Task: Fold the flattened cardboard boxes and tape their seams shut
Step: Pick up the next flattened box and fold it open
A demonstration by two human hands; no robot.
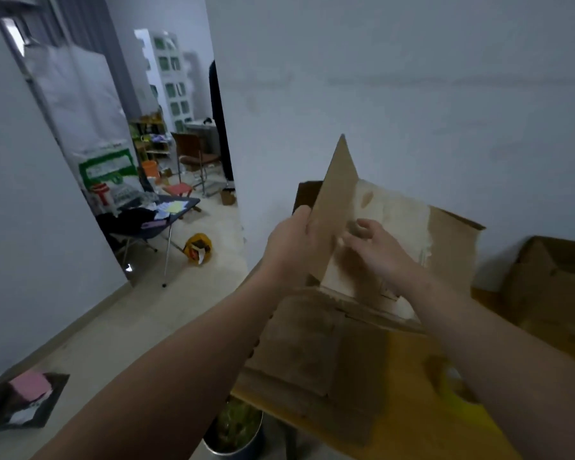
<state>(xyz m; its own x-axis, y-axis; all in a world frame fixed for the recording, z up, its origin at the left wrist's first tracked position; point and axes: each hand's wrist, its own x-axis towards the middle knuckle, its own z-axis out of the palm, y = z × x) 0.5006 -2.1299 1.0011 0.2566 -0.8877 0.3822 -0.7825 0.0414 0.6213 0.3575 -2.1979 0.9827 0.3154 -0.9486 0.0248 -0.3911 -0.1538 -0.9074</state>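
Left hand [294, 242]: closed on the lower edge of an upright cardboard flap [337, 197], thumb on the near face, fingers wrapped behind it. The flap stands tilted, its pointed corner uppermost.

Right hand [374, 249]: just beside the flap on its right, inside the mouth of the cardboard box [316, 340]. Fingers loosely spread and slightly curled. Motion blur prevents confirming whether the fingertips touch the flap or the box interior.

The box is partly erected and lies tipped on a yellow table [409, 423], its open end facing away from the person. A pale inner panel [392, 210] shows beyond the hands, and a brown side flap [453, 247] stands to the right against the white wall [412, 78]. The near outer face of the box is worn and scuffed.

A second cardboard box [555, 283] sits on the table to the right, well apart from the hands.

Under the near edge of the table stands a metal pot [234, 429] holding green plants. On the floor to the left are a folding table [156, 217] with papers and a yellow object [198, 247].
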